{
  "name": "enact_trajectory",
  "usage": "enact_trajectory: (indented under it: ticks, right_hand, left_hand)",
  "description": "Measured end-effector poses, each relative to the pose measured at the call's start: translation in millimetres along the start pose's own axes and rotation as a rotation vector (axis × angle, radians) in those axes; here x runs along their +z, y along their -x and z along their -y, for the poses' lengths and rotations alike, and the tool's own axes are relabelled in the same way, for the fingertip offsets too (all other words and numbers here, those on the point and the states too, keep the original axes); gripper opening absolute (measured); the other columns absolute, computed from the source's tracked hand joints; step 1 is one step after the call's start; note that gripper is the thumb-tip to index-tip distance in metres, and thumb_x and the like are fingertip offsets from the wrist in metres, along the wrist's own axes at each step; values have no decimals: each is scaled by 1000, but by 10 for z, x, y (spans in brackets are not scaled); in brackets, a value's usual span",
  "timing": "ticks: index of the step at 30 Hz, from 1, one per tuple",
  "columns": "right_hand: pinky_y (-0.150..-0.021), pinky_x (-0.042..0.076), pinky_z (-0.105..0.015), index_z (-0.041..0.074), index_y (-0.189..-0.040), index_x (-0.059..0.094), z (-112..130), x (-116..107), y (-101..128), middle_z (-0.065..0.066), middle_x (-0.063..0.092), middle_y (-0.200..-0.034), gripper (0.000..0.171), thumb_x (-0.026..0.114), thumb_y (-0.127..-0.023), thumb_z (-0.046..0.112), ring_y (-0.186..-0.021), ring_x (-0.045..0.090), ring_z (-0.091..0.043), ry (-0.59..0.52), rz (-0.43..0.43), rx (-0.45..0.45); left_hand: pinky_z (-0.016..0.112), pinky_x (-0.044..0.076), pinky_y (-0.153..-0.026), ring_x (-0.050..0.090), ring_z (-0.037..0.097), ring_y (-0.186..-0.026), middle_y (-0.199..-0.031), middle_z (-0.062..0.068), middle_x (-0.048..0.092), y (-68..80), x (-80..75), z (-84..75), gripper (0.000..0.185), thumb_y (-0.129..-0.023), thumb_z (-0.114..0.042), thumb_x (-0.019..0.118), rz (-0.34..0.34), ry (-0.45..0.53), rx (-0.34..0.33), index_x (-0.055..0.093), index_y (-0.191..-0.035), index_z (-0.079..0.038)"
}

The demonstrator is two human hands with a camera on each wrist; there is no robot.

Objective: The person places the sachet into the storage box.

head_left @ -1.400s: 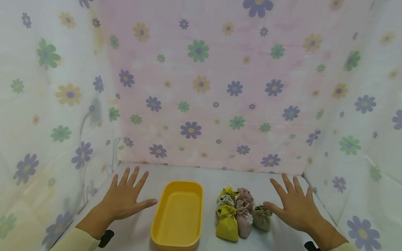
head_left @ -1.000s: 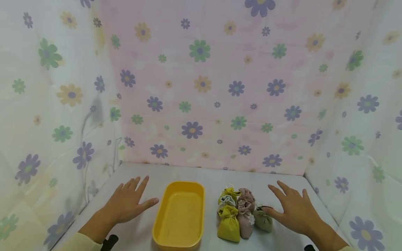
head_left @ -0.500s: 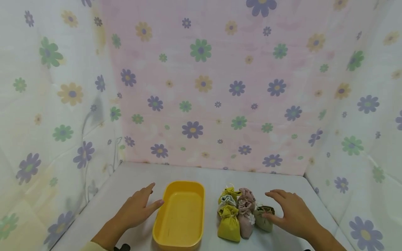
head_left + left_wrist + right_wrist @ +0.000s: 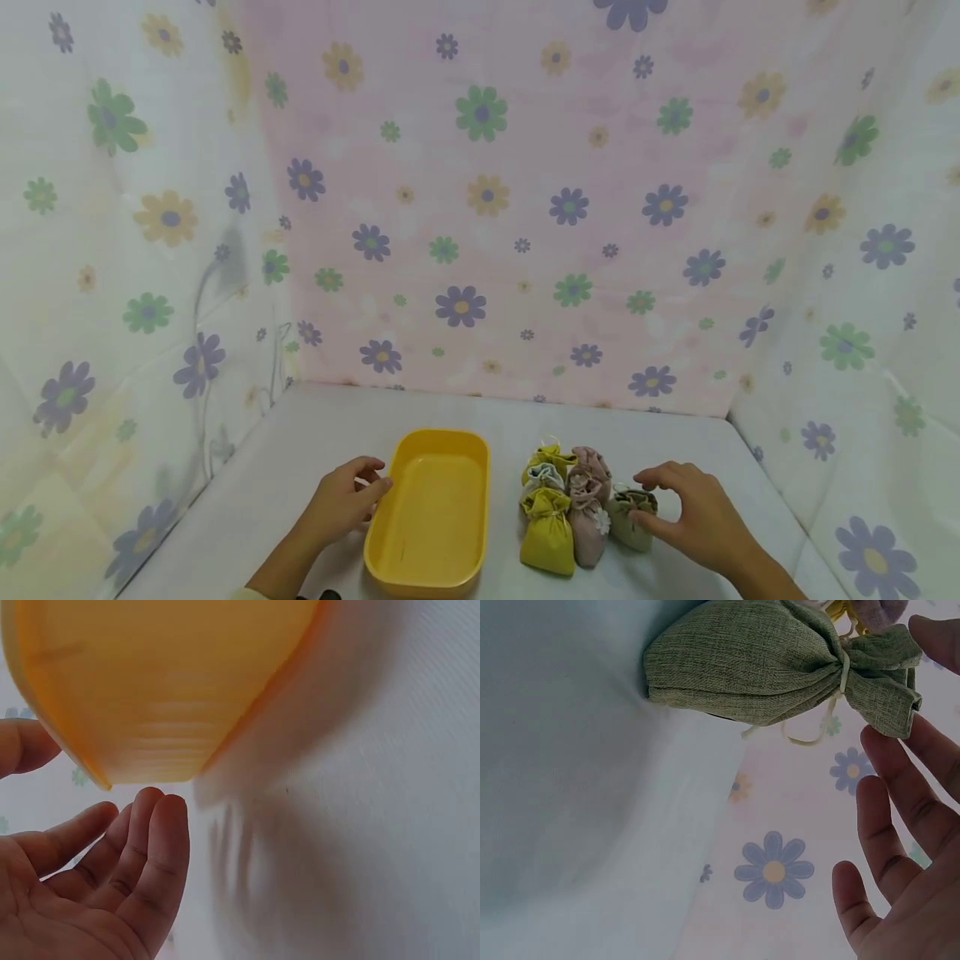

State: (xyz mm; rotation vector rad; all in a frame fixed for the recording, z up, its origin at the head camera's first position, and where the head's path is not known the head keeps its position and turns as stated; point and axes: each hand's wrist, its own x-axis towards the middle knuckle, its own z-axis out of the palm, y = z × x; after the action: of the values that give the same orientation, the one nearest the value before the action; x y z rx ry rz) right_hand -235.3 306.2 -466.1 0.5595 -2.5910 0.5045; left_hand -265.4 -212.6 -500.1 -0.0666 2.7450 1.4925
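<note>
My left hand (image 4: 341,502) is at the left rim of a yellow rectangular tray (image 4: 372,540). In the left wrist view its thumb (image 4: 26,746) overlaps the rim, while the other fingers (image 4: 166,840) are slightly bent beside the tray's outer wall; contact is unclear. My right hand (image 4: 697,515) reaches the top of an olive-green drawstring pouch (image 4: 632,532). The right wrist view shows thumb and fingers on either side of the gathered mouth of that pouch (image 4: 742,664), the fingertips very near or touching the cloth, without a pinch.
Left of the green pouch, several drawstring pouches stand close together: a yellow-green one (image 4: 547,542), dusty pink ones (image 4: 587,537) and a pale one (image 4: 542,477). The white tabletop (image 4: 337,408) is enclosed by flower-print curtains (image 4: 480,250) at the back and both sides.
My left hand has moved right and down to the tray's rim, its spread fingers bending. My right hand has lowered toward the green pouch, its fingers drawing together. Tray and pouches look unmoved.
</note>
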Motion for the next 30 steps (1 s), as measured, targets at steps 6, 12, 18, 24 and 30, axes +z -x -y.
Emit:
enact_trajectory:
  ticks: [6, 12, 18, 24, 30]
  right_hand:
    - [-74, 55, -30, 34, -108, 75, -35, 52, -3, 28, 69, -99, 35, 91, -78, 42, -88, 60, -1, -108, -10, 1]
    - [-68, 52, -24, 33, -102, 76, -42, 112, 13, 26, 68, -94, 32, 93, -76, 28, -82, 58, -1, -159, -54, 1]
    - [-62, 47, -22, 36, -97, 75, -69, 188, 32, 25, 66, -90, 32, 92, -77, 18, -77, 58, 2, -202, -83, 24]
    - [-63, 48, -18, 33, -92, 77, -77, 214, 27, 23, 68, -87, 32, 92, -75, 10, -72, 60, 3, -246, -147, -12]
    - [-61, 45, -14, 32, -91, 77, -27, 168, -2, 20, 69, -87, 32, 91, -76, 8, -71, 57, 1, -261, -174, -18]
  left_hand:
    - [31, 63, -64, 66, 16, -91, -111, 5, 68, -3, 37, -16, 44, -96, -34, 72, -26, 44, -11, 66, -130, -7]
    - [34, 65, -66, 66, 18, -88, -113, 8, 67, -24, 47, -16, 44, -96, -30, 72, -31, 122, -40, 66, -131, -5]
    - [37, 66, -68, 70, 23, -80, -114, 12, 66, -23, 61, 32, 38, -97, -20, 70, -20, 268, -84, 67, -131, -5]
    - [36, 66, -69, 71, 25, -82, -116, 15, 65, -32, 104, 95, 38, -96, -16, 69, -16, 378, -90, 68, -132, -3]
    - [35, 65, -73, 69, 23, -94, -122, 16, 64, -43, 133, 123, 40, -94, -15, 70, -25, 424, -88, 68, -133, -5]
